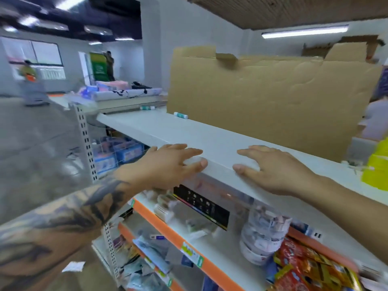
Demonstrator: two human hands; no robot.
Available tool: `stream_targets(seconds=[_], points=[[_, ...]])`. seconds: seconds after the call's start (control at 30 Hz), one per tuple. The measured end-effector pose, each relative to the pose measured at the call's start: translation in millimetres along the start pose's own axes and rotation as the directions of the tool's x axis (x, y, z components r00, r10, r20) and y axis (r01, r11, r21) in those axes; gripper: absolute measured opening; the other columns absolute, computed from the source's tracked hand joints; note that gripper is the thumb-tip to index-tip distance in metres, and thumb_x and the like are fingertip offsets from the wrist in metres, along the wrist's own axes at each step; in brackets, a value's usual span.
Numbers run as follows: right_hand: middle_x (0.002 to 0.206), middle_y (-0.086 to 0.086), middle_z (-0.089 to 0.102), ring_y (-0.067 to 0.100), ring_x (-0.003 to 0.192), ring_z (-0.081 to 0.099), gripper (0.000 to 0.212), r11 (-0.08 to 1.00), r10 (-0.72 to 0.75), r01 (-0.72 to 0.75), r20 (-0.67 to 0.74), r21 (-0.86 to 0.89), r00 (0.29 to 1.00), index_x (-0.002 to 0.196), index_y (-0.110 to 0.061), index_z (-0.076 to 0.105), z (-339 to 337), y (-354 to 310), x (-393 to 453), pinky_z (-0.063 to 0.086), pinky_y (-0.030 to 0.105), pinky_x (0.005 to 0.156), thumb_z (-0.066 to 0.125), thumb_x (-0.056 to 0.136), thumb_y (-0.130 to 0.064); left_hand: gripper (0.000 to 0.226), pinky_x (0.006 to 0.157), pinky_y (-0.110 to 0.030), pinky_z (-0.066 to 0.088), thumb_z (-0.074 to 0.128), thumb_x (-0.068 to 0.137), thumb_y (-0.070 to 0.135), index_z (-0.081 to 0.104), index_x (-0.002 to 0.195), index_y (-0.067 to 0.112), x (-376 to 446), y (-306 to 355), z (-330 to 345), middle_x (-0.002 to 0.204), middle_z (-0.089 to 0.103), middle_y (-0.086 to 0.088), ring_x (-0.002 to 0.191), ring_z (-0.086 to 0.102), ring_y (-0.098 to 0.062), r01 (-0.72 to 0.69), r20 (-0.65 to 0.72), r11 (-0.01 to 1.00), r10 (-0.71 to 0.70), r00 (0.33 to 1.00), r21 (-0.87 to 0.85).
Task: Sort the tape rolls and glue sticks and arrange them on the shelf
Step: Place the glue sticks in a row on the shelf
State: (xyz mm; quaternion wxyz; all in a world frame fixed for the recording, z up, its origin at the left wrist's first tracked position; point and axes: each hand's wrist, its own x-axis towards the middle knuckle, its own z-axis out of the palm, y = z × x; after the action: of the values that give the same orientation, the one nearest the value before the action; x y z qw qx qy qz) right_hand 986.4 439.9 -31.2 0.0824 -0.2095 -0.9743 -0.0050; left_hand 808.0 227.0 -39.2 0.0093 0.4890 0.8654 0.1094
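My left hand (168,164) rests at the front edge of the white top shelf (147,127). Its thumb and fingers pinch a pale, translucent tape roll (192,161), which is blurred. My right hand (273,169) lies a little to the right on the same shelf. Its thumb and forefinger curve round another pale tape roll (249,164) that is hard to make out. Two glue sticks, white with teal ends, lie farther back on the shelf. One glue stick (180,115) is against the cardboard and the other glue stick (147,108) is beyond it.
A large cardboard sheet (273,97) stands along the back of the top shelf. A yellow object (376,164) sits at the shelf's right end. Lower orange-edged shelves (168,227) hold packets, a clear jar (262,232) and snack bags. People stand far off at the left.
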Motion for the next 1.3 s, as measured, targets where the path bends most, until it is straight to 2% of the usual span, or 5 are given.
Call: stream_targets(seconds=[0.27, 0.5, 0.7, 0.87, 1.3], points=[[0.162, -0.016, 0.03, 0.012, 0.149, 0.029, 0.072, 0.993, -0.119, 0.119, -0.003, -0.026, 0.993, 0.154, -0.045, 0.031, 6.9, -59.1, 129.9, 0.028, 0.041, 0.12, 0.024, 0.09, -0.079, 0.076, 0.119, -0.054, 0.027, 0.018, 0.087, 0.087, 0.03, 0.153, 0.052, 54.0, -109.3, -30.5, 0.163, 0.033, 0.009, 0.148, 0.033, -0.018, 0.06, -0.078, 0.998, -0.058, 0.995, 0.018], [0.166, -0.014, 0.022, 0.015, 0.151, 0.027, 0.071, 0.995, -0.094, 0.097, 0.066, -0.04, 0.993, 0.154, -0.051, 0.025, 20.2, -70.0, 221.2, 0.025, 0.039, 0.121, 0.025, 0.089, -0.081, 0.065, 0.114, -0.047, 0.034, 0.031, 0.094, 0.079, 0.035, 0.151, 0.048, 165.6, -158.8, -51.1, 0.157, 0.041, 0.013, 0.132, 0.049, -0.017, 0.029, -0.005, 0.998, -0.028, 1.0, 0.047], [0.165, -0.015, 0.023, 0.014, 0.151, 0.026, 0.071, 0.998, -0.049, 0.051, 0.071, -0.027, 0.996, 0.154, -0.048, 0.024, 31.8, -70.3, 275.3, 0.025, 0.039, 0.12, 0.023, 0.091, -0.08, 0.063, 0.115, -0.045, 0.034, 0.037, 0.097, 0.072, 0.035, 0.153, 0.044, 252.2, -196.1, -44.5, 0.158, 0.039, 0.01, 0.139, 0.044, -0.02, -0.026, 0.047, 0.996, 0.022, 0.999, 0.081], [0.164, -0.013, 0.026, 0.012, 0.151, 0.025, 0.067, 1.0, 0.023, -0.023, 0.083, -0.001, 0.996, 0.155, -0.043, 0.027, 35.5, -72.3, 300.8, 0.025, 0.04, 0.12, 0.029, 0.096, -0.074, 0.053, 0.105, -0.044, 0.041, 0.042, 0.1, 0.061, 0.038, 0.149, 0.04, 327.3, -225.6, -37.5, 0.15, 0.048, 0.004, 0.135, 0.047, -0.026, -0.11, 0.041, 0.978, 0.104, 0.994, 0.178], [0.158, -0.021, 0.031, 0.01, 0.144, 0.033, 0.064, 0.953, 0.295, -0.298, 0.068, 0.053, 0.953, 0.152, -0.042, 0.032, 46.2, -83.3, 324.0, 0.032, 0.034, 0.116, 0.032, 0.096, -0.073, 0.016, 0.079, -0.036, 0.049, 0.053, 0.1, 0.039, 0.058, 0.103, 0.024, 439.8, -256.0, -22.9, 0.1, 0.057, 0.003, 0.095, 0.057, -0.024, -0.464, 0.097, 0.856, 0.454, 0.886, 0.23]])
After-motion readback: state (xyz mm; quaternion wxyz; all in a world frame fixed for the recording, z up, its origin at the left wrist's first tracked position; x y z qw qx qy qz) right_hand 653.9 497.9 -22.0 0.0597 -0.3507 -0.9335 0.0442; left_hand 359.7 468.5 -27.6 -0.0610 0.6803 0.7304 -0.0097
